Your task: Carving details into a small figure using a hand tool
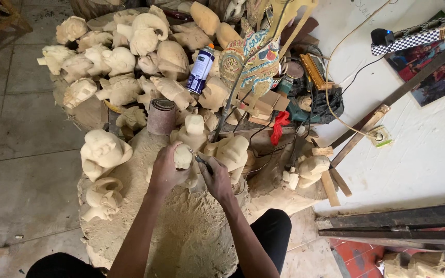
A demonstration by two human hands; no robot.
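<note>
Both hands are met over one small pale wooden carving point(183, 156), stood upright on the sawdust-covered stump point(130, 216). It is clasped from its left by the left hand point(165, 172), while a thin dark-handled knife point(202, 162) is gripped in the right hand point(216, 178), its tip laid against the carving's right side.

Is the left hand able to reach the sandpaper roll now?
Probably not at once: the left hand grips a carving. The sandpaper roll stands just beyond, nothing between them.
</note>
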